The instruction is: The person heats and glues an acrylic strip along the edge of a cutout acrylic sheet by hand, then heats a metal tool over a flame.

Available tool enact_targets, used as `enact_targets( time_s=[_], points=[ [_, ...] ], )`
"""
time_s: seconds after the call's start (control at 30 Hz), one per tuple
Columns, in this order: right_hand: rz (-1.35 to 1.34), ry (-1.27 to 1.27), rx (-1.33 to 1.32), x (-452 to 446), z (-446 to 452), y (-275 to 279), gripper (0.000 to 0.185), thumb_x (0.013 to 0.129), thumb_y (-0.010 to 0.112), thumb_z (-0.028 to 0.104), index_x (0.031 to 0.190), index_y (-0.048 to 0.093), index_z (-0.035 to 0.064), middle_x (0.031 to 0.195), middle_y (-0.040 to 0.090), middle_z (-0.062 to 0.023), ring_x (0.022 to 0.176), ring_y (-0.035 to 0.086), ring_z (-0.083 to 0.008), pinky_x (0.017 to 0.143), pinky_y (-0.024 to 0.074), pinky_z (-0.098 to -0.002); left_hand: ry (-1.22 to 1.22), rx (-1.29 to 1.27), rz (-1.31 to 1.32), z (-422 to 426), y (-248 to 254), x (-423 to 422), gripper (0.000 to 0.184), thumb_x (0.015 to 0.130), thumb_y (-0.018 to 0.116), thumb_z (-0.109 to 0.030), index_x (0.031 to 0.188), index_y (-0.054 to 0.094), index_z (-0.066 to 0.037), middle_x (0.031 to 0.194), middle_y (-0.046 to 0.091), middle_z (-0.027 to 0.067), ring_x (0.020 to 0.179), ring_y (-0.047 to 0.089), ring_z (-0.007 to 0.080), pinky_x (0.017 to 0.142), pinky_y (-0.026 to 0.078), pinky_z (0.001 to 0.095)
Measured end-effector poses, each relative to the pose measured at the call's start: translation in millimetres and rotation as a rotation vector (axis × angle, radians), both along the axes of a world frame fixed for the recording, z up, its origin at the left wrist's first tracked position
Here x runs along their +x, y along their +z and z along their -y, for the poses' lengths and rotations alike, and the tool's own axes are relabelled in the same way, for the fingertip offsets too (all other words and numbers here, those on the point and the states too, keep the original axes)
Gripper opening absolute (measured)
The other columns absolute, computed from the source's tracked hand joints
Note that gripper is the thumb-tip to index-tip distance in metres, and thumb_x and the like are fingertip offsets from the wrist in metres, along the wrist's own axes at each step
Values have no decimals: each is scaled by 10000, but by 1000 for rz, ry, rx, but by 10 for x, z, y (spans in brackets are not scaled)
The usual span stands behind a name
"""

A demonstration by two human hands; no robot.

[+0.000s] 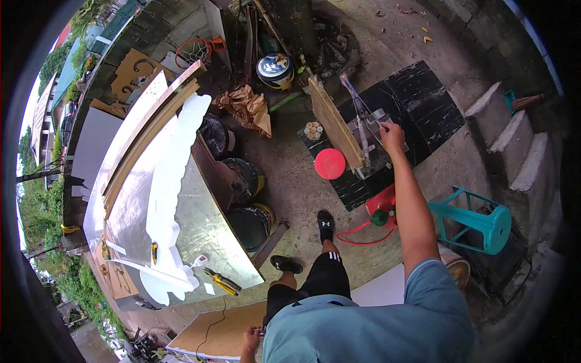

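Observation:
My right hand [392, 137] reaches out, fingers closed around the edge of a small grey piece [378, 117] whose kind I cannot make out. Just left of it is a slim metal gas torch [363, 130], with a bluish-pink flame [347, 85] at its far end. Beside the torch a wooden board [334, 121] stands on edge on a black marble-patterned sheet [417, 97]. Low at my left side, my left hand [252, 336] is partly hidden by my shirt; its fingers are curled, and what they hold is unclear.
A red tank [382, 204] with a red hose lies near my right foot. A teal stool [478, 222] is tipped over before concrete steps [514, 142]. Left, a metal-topped table [209, 227] bears white foam cutouts [163, 181] and pliers [222, 282]. Buckets [245, 178] line its side.

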State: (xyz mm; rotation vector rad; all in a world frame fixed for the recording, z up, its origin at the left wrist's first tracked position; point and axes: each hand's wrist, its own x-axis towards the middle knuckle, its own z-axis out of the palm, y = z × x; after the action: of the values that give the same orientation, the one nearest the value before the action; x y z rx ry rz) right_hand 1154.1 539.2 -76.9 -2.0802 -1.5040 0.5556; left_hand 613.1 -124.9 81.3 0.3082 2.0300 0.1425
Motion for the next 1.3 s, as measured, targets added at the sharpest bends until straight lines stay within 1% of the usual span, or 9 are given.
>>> enact_targets(
  time_s=[0.47, 0.77, 0.83, 0.9, 0.97, 1.1, 1.17, 1.27, 1.3],
  points=[
    [-49, -6, -2, -19, 21, 57, 242, 868, 686, 148, 1084, 757, 66, 974, 745, -181, 930, 725, -337, 812, 559, -402, 22, -7, 8, -15, 28, 29, 175, 1008, 517, -51, 1113, 604, 58, 936, 702, 139, 800, 700, 204, 726, 587, 316],
    [-14, 10, 16, 9, 7, -9, 247, 874, 681, 149, 1100, 754, 81, 947, 740, -181, 902, 724, -341, 801, 554, -412, -59, -27, -3, -121, 94, 85, 157, 1012, 516, -37, 1108, 607, 47, 930, 699, 128, 819, 680, 197, 737, 570, 323],
    [-14, 14, 30, 8, 12, 0, 247, 874, 678, 151, 1098, 754, 79, 947, 740, -181, 900, 724, -340, 800, 554, -411, 45, -46, 4, -115, 96, 108, 153, 1016, 522, -36, 1112, 608, 46, 936, 701, 129, 815, 678, 197, 738, 569, 325],
    [-15, 18, 44, -1, 20, 22, 247, 874, 676, 153, 1096, 753, 78, 946, 740, -180, 899, 723, -339, 799, 553, -410, 52, -30, 10, -87, 67, 94, 153, 1018, 522, -35, 1114, 606, 47, 939, 702, 128, 814, 678, 197, 738, 570, 328],
    [-62, 1, 21, -9, 24, 67, 206, 859, 685, 119, 1032, 754, 31, 1005, 734, -190, 942, 705, -372, 824, 553, -431, 57, -14, 17, -104, 71, 97, 152, 1019, 522, -34, 1117, 605, 48, 942, 703, 128, 814, 678, 197, 738, 571, 331],
    [-85, -9, -16, 27, 7, 34, 204, 863, 682, 126, 1028, 755, 31, 1005, 734, -192, 942, 704, -374, 823, 552, -434, -28, -15, -7, -65, 48, 66, 154, 1016, 542, -53, 1104, 627, 40, 946, 710, 126, 810, 677, 186, 731, 562, 320],
    [4, 27, 44, 46, 8, 1, 239, 878, 669, 169, 1076, 756, 67, 959, 740, -179, 910, 719, -337, 797, 549, -409, -41, -7, -15, -74, 55, 70, 154, 1014, 552, -60, 1099, 637, 37, 946, 712, 124, 808, 677, 183, 728, 558, 316],
    [-4, 31, 37, 55, 4, -1, 235, 879, 668, 167, 1069, 755, 58, 961, 740, -177, 914, 717, -342, 797, 549, -410, -20, -26, -19, -84, 57, 75, 156, 1010, 563, -69, 1089, 651, 32, 949, 715, 125, 805, 679, 178, 728, 554, 311],
    [-5, 31, 37, 53, 0, 6, 235, 879, 668, 167, 1069, 755, 58, 961, 740, -177, 914, 717, -342, 797, 549, -410, -70, -11, -33, -86, 58, 76, 157, 1009, 561, -70, 1088, 650, 33, 949, 715, 125, 805, 682, 181, 731, 557, 313]
  ],
)
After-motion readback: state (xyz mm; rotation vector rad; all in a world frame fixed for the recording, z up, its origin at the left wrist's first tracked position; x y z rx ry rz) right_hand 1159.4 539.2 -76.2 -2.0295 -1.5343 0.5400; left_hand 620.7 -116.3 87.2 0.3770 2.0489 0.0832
